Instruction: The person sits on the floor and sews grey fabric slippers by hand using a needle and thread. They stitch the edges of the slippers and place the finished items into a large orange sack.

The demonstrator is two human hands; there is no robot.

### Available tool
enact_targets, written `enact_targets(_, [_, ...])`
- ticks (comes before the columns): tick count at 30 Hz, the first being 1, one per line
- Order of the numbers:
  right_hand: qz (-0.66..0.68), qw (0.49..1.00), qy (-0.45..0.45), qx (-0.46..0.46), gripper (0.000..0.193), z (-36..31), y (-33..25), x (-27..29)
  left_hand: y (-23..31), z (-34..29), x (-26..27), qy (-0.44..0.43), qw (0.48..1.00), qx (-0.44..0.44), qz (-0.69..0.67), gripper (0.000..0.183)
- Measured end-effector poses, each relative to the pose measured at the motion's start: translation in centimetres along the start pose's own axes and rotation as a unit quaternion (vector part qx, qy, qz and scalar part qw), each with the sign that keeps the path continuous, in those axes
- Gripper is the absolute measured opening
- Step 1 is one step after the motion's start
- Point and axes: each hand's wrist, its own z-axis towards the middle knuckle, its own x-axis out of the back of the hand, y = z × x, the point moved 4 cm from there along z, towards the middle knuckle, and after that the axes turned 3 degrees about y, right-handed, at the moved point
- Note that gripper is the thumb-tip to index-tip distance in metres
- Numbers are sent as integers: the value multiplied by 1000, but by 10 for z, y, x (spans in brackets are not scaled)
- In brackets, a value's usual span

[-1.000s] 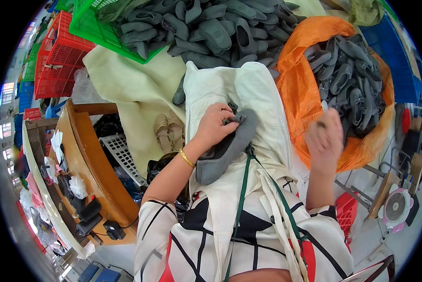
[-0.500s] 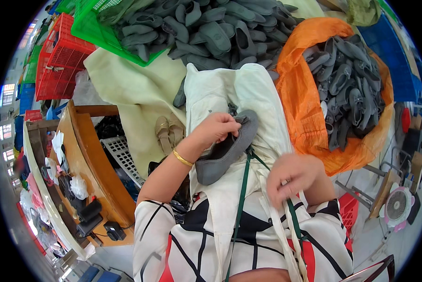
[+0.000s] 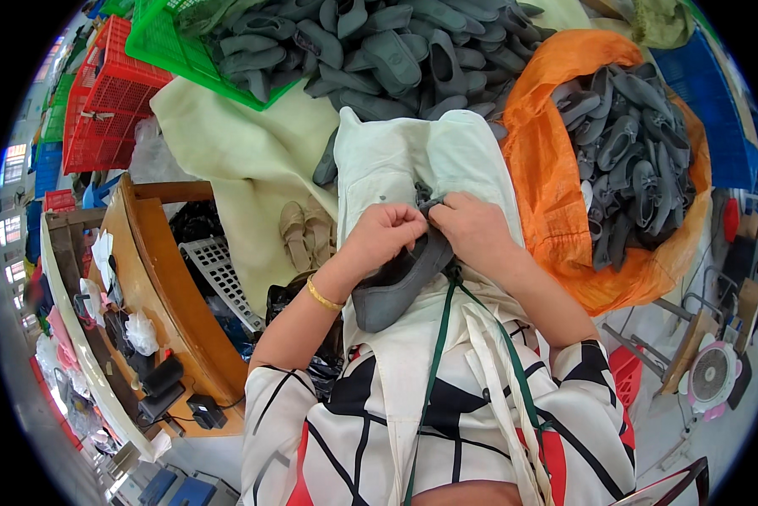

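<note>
A dark grey shoe (image 3: 387, 297) lies across my lap on a white apron (image 3: 379, 156), its heel end toward me and to the left. My left hand (image 3: 387, 232) pinches at the shoe's opening, fingertips pressed together near the far rim. On the shoe's far right side, my right hand (image 3: 472, 223) has its fingers curled against the same rim, close to the left fingertips. Both hands cover the far end of the shoe. Whether anything small sits between the fingertips is hidden.
Ahead is a heap of grey shoes (image 3: 391, 63), partly in a green crate (image 3: 164, 63). An orange sack (image 3: 547, 169) of grey shoes stands at right. Tan shoes (image 3: 304, 229) rest on pale cloth (image 3: 227, 160). A wooden desk (image 3: 172, 304) is left, a small fan (image 3: 713, 373) right.
My right hand has moved from beside the apron ties up and left onto the shoe. The left hand stays at the shoe's opening, and the shoe's far end is now covered.
</note>
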Motion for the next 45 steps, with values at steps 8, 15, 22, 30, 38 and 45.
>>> enact_targets(8, [234, 971, 43, -38, 9, -4, 10, -14, -12, 6, -6, -1, 1000, 17, -15, 11])
enact_targets(15, [693, 556, 150, -433, 9, -53, 90, -19, -16, 1, -4, -52, 976, 20, -212, 9])
enact_targets(22, [708, 477, 241, -462, 5, -84, 125, -22, -9, -3, -9, -45, 996, -54, -57, 7])
enact_targets(30, [674, 557, 250, -415, 7, -73, 107, -1, 24, -19, -26, 141, 792, -399, 440, 9])
enact_targets(38, [595, 718, 198, -302, 12, -44, 59, 53, 26, 4, -30, 103, 758, -382, 519, 9])
enact_targets(45, [548, 750, 281, -243, 9, -19, 51, 108, 32, 0, -42, 89, 691, -470, 542, 5])
